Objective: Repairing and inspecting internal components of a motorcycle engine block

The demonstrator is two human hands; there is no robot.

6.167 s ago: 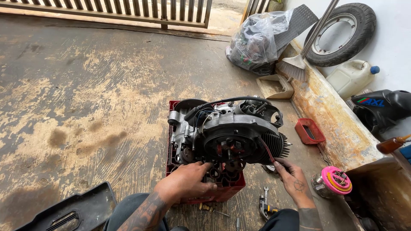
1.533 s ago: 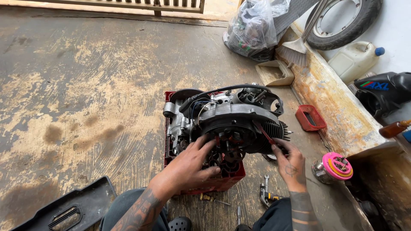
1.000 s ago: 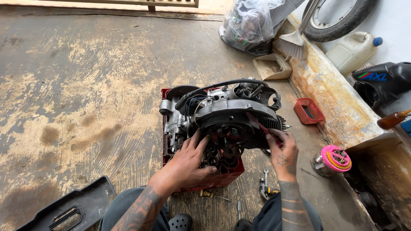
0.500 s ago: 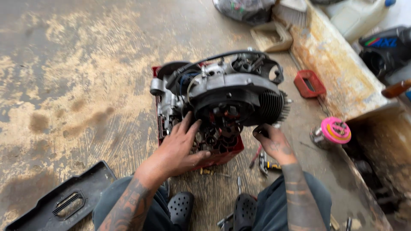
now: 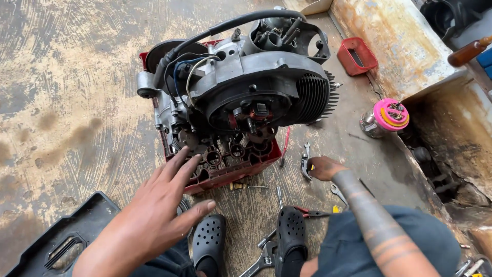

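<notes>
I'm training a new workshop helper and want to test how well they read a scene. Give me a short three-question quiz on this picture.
1. True or false: the left hand is spread open, its fingertips at the edge of the red crate under the engine.
2. What is the right hand reaching down to?
A. the pink-lidded jar
B. the pliers on the floor
C. the small red tray
3. Fill in: the person's feet wear black ____.

Key: 1 true; 2 B; 3 clogs.
</notes>
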